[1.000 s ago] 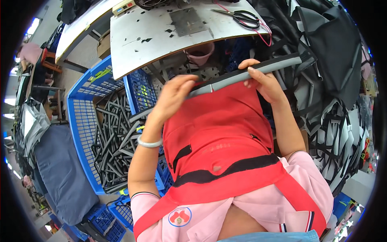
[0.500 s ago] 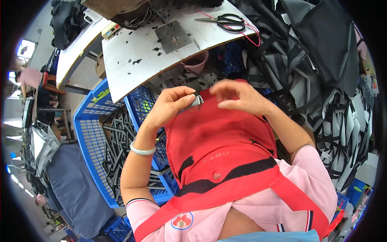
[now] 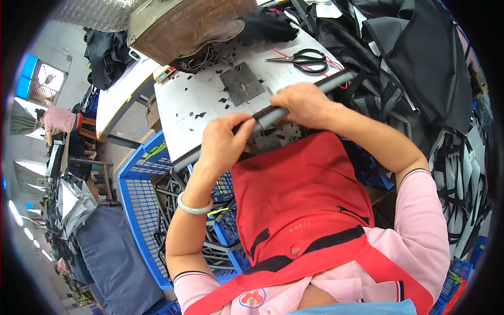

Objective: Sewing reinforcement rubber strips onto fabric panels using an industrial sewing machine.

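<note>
so, head view: both hands now up at the near edge of the white worktop, where half a second back they were bunched close over the red apron and the strip barely showed. left hand fingers pinched round the long dark grey strip near its middle; right hand lies over the strip just at 2 o'clock of the left, fingers curled down and pressed on it. strip is stretched out again, running from 8 o'clock under the worktop edge to 2 o'clock toward the black scissors, touching neither scissors nor the small metal plate. reads as the strip being pulled straight and worked along its length, mid-handling. blue crate of similar dark strips sits at 7 o'clock, well below the hands. white bangle on left wrist.
</note>
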{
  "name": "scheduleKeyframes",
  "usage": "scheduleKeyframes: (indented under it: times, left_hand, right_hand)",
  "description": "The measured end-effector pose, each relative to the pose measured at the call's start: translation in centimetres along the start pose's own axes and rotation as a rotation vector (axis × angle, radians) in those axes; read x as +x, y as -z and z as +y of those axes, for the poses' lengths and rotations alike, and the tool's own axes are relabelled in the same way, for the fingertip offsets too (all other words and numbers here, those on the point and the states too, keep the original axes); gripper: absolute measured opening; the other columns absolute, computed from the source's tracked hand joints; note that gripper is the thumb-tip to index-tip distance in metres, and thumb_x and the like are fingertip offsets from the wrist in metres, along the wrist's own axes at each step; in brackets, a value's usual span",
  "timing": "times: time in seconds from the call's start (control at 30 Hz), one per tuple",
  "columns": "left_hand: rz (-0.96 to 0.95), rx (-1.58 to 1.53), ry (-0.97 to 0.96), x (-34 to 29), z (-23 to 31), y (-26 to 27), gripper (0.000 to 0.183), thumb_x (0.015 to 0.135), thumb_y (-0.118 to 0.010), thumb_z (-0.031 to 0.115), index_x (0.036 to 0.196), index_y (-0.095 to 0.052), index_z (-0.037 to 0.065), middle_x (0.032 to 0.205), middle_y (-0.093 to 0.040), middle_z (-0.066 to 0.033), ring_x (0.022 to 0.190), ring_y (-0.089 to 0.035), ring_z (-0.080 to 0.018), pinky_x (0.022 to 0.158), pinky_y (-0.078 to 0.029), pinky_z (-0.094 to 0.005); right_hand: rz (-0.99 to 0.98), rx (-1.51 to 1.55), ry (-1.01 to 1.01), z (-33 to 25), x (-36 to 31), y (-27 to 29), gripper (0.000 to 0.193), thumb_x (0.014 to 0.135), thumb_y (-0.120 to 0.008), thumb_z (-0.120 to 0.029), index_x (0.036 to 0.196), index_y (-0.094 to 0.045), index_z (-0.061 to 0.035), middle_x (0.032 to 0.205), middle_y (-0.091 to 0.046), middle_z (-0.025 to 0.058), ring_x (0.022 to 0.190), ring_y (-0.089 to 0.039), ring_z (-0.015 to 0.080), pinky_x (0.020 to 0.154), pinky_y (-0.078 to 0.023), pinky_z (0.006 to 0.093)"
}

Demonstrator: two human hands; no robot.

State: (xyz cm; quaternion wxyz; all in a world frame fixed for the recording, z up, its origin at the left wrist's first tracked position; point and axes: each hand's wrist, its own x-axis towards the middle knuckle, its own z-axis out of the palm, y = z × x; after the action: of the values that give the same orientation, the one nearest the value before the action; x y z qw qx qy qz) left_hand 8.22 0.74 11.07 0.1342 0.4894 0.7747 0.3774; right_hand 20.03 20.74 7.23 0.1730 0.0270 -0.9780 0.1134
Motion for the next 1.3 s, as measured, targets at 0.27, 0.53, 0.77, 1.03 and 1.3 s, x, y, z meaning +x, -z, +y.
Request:
scheduleKeyframes:
  times: [0.27,0.53,0.77,1.03,1.3]
  left_hand:
    - [0.180,-0.210,0.069,7.4,-3.7,0.4,0.028,0.088,-0.065,0.021,0.099,-0.068,-0.005,0.073,-0.069,-0.0110,0.067,-0.062,-0.0137,0.061,-0.047,-0.0284]
    - [0.177,-0.167,0.152,9.4,-5.5,0.1,0.029,0.088,-0.065,0.022,0.100,-0.069,-0.004,0.073,-0.068,-0.0098,0.064,-0.060,-0.0115,0.060,-0.046,-0.0268]
    - [0.204,-0.161,0.073,10.1,-6.4,0.2,0.028,0.088,-0.065,0.021,0.100,-0.069,-0.005,0.071,-0.068,-0.0089,0.060,-0.058,-0.0113,0.056,-0.045,-0.0259]
    - [0.337,-0.393,0.158,12.1,-8.5,1.3,0.028,0.087,-0.067,0.020,0.099,-0.070,-0.004,0.073,-0.068,-0.0076,0.059,-0.057,-0.0106,0.056,-0.045,-0.0256]
    - [-0.017,-0.176,0.078,8.1,-5.3,-1.2,0.025,0.084,-0.070,0.020,0.094,-0.070,-0.003,0.073,-0.067,-0.0065,0.063,-0.058,-0.0104,0.058,-0.046,-0.0260]
  right_hand:
    - [0.138,-0.145,-0.059,4.0,6.7,0.3,0.028,0.073,-0.074,-0.020,0.095,-0.062,-0.0085,0.087,-0.064,0.0092,0.086,-0.064,0.0311,0.072,-0.049,0.0422]
    - [0.079,-0.137,-0.119,5.6,8.1,-1.0,0.031,0.076,-0.073,-0.024,0.101,-0.064,-0.0095,0.090,-0.065,0.0090,0.092,-0.063,0.0312,0.077,-0.049,0.0420]
    - [0.123,-0.155,-0.075,6.4,8.9,-1.4,0.032,0.077,-0.071,-0.025,0.105,-0.066,-0.0117,0.090,-0.068,0.0100,0.091,-0.065,0.0305,0.074,-0.051,0.0424]
    - [0.165,-0.119,-0.240,8.1,11.0,-1.0,0.039,0.077,-0.070,-0.025,0.113,-0.065,-0.0097,0.102,-0.067,0.0147,0.099,-0.063,0.0329,0.083,-0.051,0.0407]
    - [0.093,-0.009,0.396,-4.5,3.0,-4.4,0.009,0.076,-0.060,-0.015,0.074,-0.066,-0.0093,0.095,-0.059,0.0107,0.094,-0.060,0.0258,0.078,-0.051,0.0355]
